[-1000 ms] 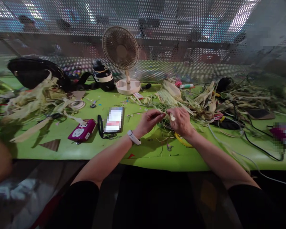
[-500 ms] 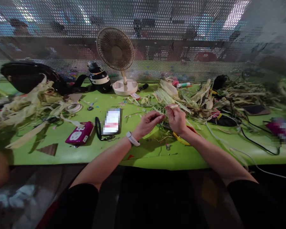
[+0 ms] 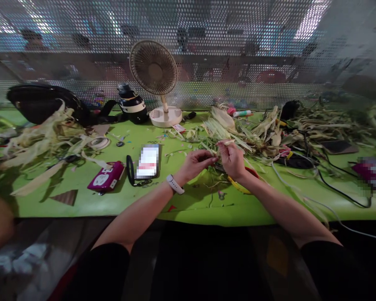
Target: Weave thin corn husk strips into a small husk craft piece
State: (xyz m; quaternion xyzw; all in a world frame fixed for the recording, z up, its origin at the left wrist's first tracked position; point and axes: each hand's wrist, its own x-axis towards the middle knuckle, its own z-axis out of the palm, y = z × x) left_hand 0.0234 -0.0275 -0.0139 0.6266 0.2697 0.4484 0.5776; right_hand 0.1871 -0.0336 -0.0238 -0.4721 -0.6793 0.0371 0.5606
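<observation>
- Pale husk strip sits in your right hand, above the green worktop, with its end showing at the top of the hand.
- Your right hand's fingers are curled closed around that strip.
- Your left hand is just beside the right, thumb and fingertips drawn close together; you cannot tell from this view whether they grip anything.
- Your left wrist wears a white watch.
- Partly hidden by your right wrist lies a yellow loop.
- Beyond your hands, a heap of husks spreads to your right.
- Left of your hands lie a phone and a purple pack.
- Behind the phone stand a fan and a dark bottle.
</observation>
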